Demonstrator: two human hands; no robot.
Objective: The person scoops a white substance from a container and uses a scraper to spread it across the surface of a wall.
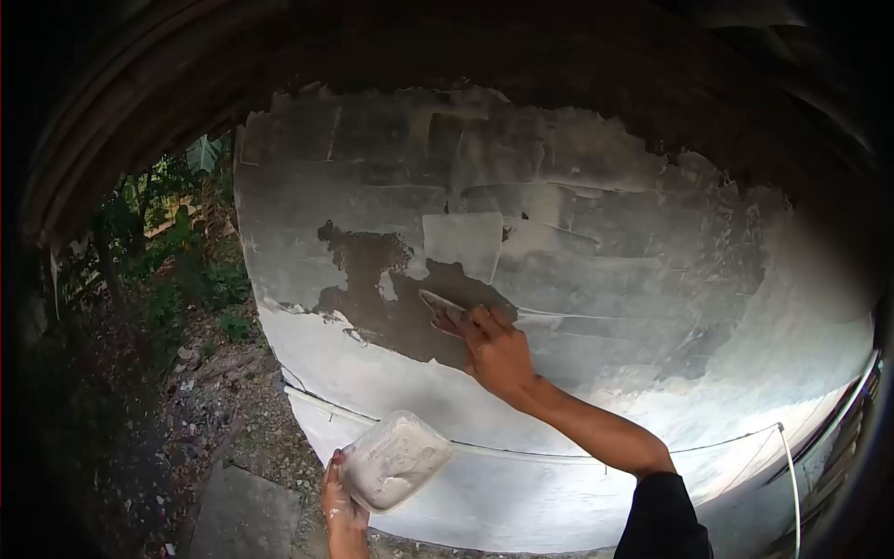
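Observation:
My right hand (499, 356) is closed round a flat scraper (440, 302), whose pale edge lies against the wall (624, 261). Its handle is mostly hidden by my fingers. Under and around the blade spreads a dark brownish patch (372, 303) of bare wall, bordered by smooth grey coating. Lower down, my left hand (341, 498) grips a whitish rectangular tub (422, 483) by its left side, tilted toward me. Pale putty (396, 461) lies inside the tub, and white smears mark my left fingers.
A thin white pipe (521, 456) runs along the lower wall and meets an upright pipe (792, 484) at right. Dark roofing (447, 42) hangs overhead. Plants (186, 270), rubble (200, 401) and a concrete slab (247, 512) are at left.

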